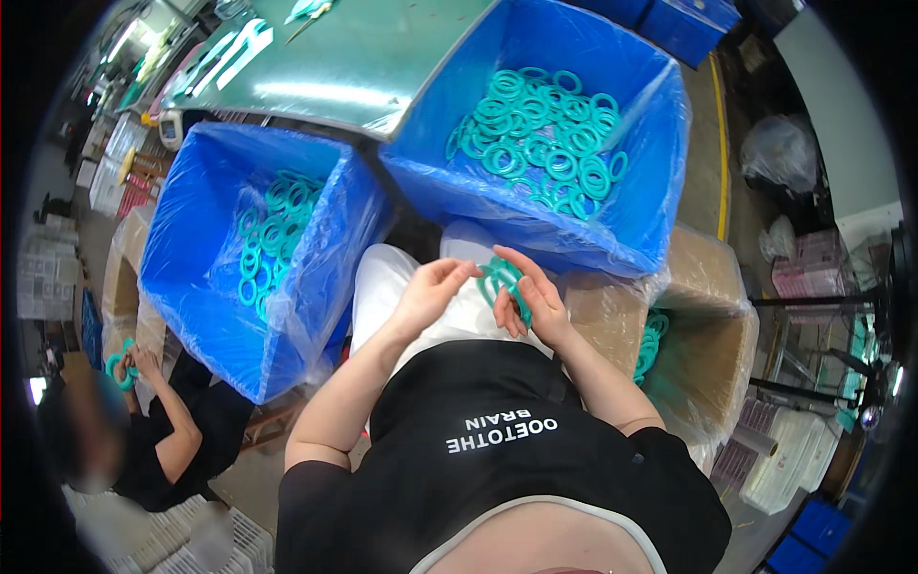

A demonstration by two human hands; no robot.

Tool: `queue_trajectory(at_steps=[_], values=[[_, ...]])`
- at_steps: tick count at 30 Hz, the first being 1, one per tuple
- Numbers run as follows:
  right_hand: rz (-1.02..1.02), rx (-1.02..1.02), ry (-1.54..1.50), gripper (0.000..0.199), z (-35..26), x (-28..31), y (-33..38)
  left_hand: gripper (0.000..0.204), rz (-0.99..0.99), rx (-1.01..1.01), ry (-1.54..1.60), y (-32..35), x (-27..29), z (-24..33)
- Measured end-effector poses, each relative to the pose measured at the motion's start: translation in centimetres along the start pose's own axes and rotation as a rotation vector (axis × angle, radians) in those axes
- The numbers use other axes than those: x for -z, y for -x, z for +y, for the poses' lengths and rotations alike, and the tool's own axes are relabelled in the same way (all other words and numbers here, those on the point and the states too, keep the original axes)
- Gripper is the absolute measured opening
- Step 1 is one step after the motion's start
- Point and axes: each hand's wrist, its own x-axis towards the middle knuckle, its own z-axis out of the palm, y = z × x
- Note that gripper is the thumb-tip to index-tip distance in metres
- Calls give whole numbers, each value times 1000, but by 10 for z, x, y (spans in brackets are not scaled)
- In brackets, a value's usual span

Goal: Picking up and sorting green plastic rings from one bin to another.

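Note:
Several teal rings [505, 277] are in my right hand [537, 295], its fingers curled through and around them above my lap. My left hand [435, 292] is closed in a pinch. Its fingertips reach the left edge of these rings, and whether they grip a ring or something small is too fine to make out. Beyond my hands, a large blue bin [660, 143] lined with clear plastic holds a heap of similar teal rings [559, 165]. Another lined blue bin [182, 210], to the left, has more rings [273, 234] inside.
A cardboard box [708, 359] with a plastic liner and teal rings [652, 340] stands close on my right. A green table [330, 67] lies beyond the bins. At the lower left, a co-worker's hands [143, 364] hold teal rings. White crates [794, 450] stand at right.

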Motion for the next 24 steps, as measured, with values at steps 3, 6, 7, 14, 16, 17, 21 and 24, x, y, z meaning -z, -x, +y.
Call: queue_trajectory(at_steps=[3,6,7,14,16,17,21,24], values=[[-105,-27,-17,54,1,-12,-12,16,271,-128,153,-5,-5,-40],[-68,-69,-336,53,-3,-16,-23,13,286,-212,20,11,4,-18],[-77,-79,-332,53,-2,-17,-25,13,297,-211,27,14,8,-16],[-195,-317,-358,52,9,-20,-43,20,8,-180,-436,14,43,-3],[-140,-284,-316,49,8,-23,-45,20,52,-224,-361,16,51,-9],[-145,-286,-312,49,8,-28,-46,19,89,-264,-289,18,55,-11],[126,-116,-36,46,8,-35,-45,20,69,-226,-180,34,61,-43],[-34,-190,215,43,6,-36,-43,32,-182,-52,305,42,66,-37]])
